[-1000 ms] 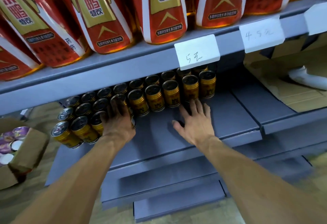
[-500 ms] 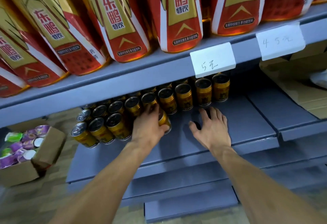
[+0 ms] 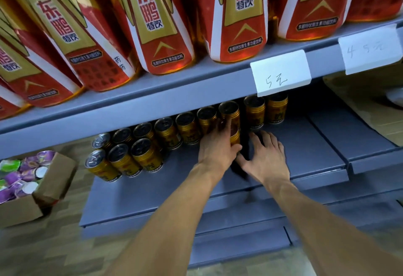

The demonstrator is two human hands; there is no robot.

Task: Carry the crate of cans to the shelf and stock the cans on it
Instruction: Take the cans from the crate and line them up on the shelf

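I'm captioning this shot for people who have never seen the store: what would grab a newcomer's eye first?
First the big red-and-gold bottles crowding the upper shelf, with a handwritten price tag clipped to its edge. Below, rows of small gold cans stand on the grey shelf, where the left hand grips one can while the right hand lies flat beside it. A cardboard box of purple packets sits at lower left.

Dim under shelf, glare on bottles, wide-angle edge warp, slight blur

Standing upright in rows on the grey shelf: gold cans with dark lids, 1 can sitting just ahead of the row.
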